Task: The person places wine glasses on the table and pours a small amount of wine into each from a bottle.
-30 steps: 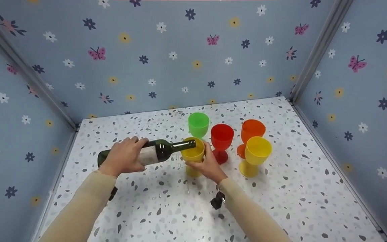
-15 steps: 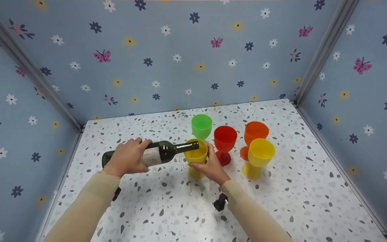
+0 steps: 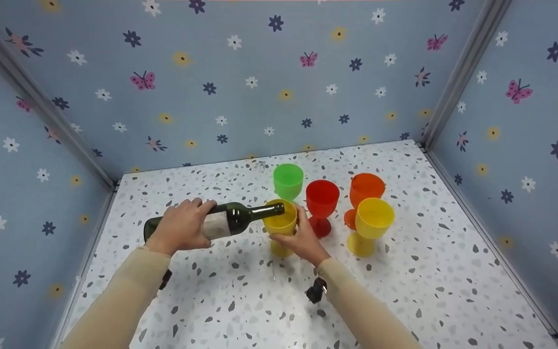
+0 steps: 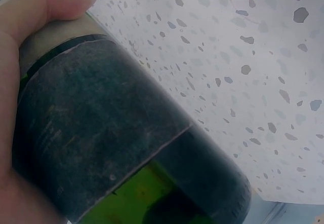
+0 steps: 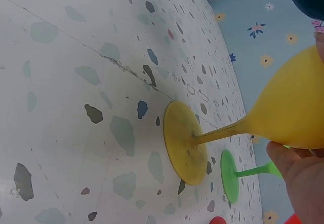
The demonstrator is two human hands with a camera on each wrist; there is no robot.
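Observation:
My left hand (image 3: pixel 182 227) grips a green glass wine bottle (image 3: pixel 238 218) around its labelled body. The bottle lies tipped nearly level, its neck pointing right and its mouth over the bowl of a yellow goblet (image 3: pixel 279 224). Around that bowl curl the fingers and thumb of my right hand (image 3: pixel 303 241). The right wrist view shows the goblet's round foot (image 5: pixel 185 143) on the table. In the left wrist view the bottle's dark label (image 4: pixel 96 117) and base fill much of the picture. Whether liquid is flowing, I cannot tell.
Behind the held goblet stands a green goblet (image 3: pixel 288 180). To its right are a red goblet (image 3: pixel 322 198), an orange goblet (image 3: pixel 366 188) tilted or lying against a second yellow goblet (image 3: pixel 375 219). Flower-patterned walls (image 3: pixel 259 72) enclose the speckled table (image 3: pixel 240 300) on three sides.
The whole view shifts slightly as the head moves. Both hands, the tipped bottle and the goblets keep the same places relative to one another.

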